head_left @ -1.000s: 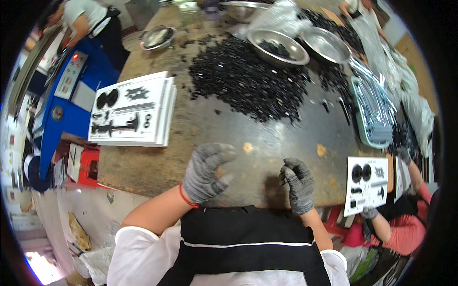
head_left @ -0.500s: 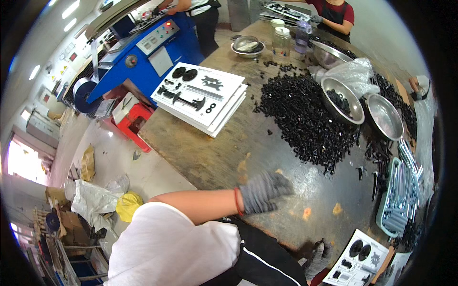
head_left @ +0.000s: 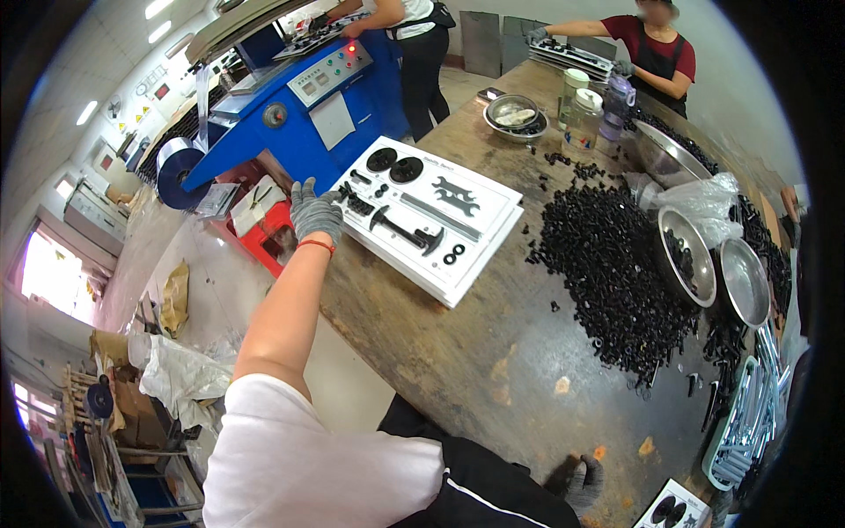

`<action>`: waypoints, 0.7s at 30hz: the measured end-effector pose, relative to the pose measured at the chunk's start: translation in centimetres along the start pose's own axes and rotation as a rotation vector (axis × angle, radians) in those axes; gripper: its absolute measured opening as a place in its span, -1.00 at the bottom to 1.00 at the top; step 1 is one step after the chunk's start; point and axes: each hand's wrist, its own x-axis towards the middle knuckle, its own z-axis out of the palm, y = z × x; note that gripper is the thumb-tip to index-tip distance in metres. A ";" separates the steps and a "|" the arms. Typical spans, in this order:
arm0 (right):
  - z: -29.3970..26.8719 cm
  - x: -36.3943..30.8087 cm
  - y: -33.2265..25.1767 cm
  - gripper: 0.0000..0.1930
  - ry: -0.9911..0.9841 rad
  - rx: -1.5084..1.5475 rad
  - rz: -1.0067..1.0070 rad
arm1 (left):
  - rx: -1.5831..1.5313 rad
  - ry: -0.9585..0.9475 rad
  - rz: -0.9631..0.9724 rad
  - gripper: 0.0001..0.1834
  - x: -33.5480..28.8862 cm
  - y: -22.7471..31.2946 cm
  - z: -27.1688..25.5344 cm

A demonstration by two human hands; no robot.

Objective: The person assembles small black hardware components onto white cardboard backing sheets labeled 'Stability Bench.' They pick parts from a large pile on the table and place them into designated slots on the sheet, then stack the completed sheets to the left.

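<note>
My left hand [head_left: 314, 211], in a grey knit glove, is stretched out to the left edge of a stack of white boards [head_left: 458, 283]. Its fingers are apart and seem to touch the edge, gripping nothing. Shapes of black discs, wrenches, a T-shaped piece and a long grey bar show on the top board. My right hand [head_left: 584, 484], also gloved in grey, is low at the near table edge with its visible fingers extended; nothing shows in it, and part is hidden. Close to it lies another white board [head_left: 653, 510] with black discs, cut off by the frame.
A heap of small black parts [head_left: 607, 273] covers the table's middle right, beside metal bowls [head_left: 746, 282] and a green tray of metal rods [head_left: 722, 458]. Jars and bottles [head_left: 583, 119] stand farther back. A blue machine [head_left: 290, 114] and red stool [head_left: 255, 238] are left. Two co-workers are beyond.
My left hand has swung from above the near part of the table out to the left edge of the board stack. The view has shifted, and my right hand stays by the table edge.
</note>
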 end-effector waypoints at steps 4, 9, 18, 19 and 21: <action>0.9 0.9 -0.9 -0.83 -0.004 0.006 0.181 | -0.029 0.048 0.057 -0.67 1.4 0.1 1.8; 1.6 0.3 -3.5 -0.75 -0.021 0.071 0.159 | 0.014 0.031 0.130 -0.71 2.0 1.1 1.8; 1.3 0.7 -4.8 -0.70 -0.052 -0.069 0.235 | -0.201 0.079 0.137 -0.78 3.2 1.5 2.4; 1.3 0.6 -5.0 -0.70 -0.057 -0.084 0.257 | -0.198 0.081 0.136 -0.76 3.3 1.4 2.6; 1.3 0.7 -5.5 -0.69 -0.068 -0.114 0.303 | -0.156 0.056 0.128 -0.72 3.4 1.4 2.8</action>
